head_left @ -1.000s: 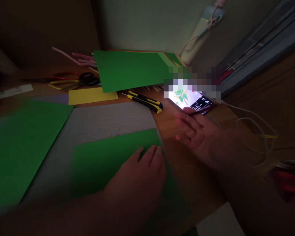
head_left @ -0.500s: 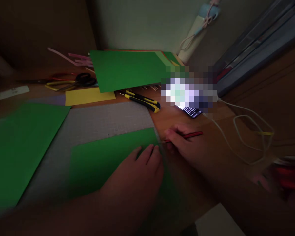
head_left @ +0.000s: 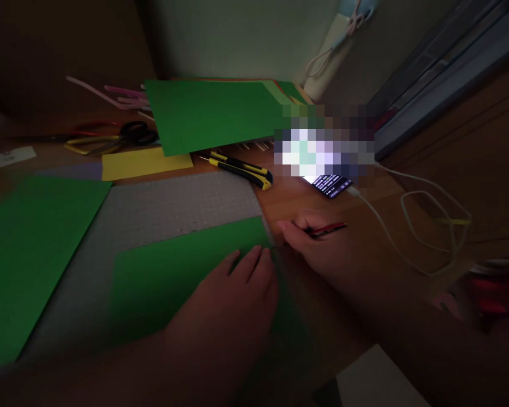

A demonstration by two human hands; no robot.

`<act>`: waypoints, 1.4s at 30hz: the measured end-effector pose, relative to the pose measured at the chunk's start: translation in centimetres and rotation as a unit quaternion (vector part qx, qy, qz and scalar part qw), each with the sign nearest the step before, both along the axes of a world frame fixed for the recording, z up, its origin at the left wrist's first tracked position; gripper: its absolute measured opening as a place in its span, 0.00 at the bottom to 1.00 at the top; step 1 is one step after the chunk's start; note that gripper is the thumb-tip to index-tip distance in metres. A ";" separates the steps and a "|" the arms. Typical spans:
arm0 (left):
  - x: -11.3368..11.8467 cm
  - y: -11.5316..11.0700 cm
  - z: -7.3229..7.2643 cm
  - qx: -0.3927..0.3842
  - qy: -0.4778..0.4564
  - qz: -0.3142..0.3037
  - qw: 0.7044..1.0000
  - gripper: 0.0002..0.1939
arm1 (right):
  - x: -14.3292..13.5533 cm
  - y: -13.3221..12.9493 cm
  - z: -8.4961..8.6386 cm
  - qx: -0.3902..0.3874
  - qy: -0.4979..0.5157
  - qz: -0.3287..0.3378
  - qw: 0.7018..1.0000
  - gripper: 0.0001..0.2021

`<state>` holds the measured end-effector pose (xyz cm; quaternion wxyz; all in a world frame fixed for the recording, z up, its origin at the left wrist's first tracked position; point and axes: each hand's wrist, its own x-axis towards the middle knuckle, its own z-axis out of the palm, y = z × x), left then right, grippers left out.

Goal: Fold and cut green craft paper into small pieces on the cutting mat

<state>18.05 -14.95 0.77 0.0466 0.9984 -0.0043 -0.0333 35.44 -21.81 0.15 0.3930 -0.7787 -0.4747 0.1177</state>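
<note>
My left hand (head_left: 235, 305) lies fingers-apart on plain flat green paper (head_left: 169, 265), lower centre; my right hand (head_left: 311, 243) pinches a slim red pencil (head_left: 330, 230).

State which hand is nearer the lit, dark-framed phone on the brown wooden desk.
Right. The right hand, holding a slim red pencil, is this side of the phone; the left hand is farther off, on green paper.
</note>
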 end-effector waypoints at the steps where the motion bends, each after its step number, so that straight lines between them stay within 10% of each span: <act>1: 0.0 0.0 0.0 0.000 0.001 0.000 1.000 0.27 | 0.0 0.0 0.0 0.001 0.003 0.000 1.000 0.21; 35: -0.6 -1.4 -0.5 0.038 -0.010 0.023 0.999 0.30 | -0.2 0.0 0.4 -0.004 0.018 -0.019 1.000 0.21; 42: -0.4 -1.3 -0.6 0.035 -0.017 0.022 0.999 0.28 | 0.1 -0.4 -0.9 0.064 0.199 -0.017 0.978 0.17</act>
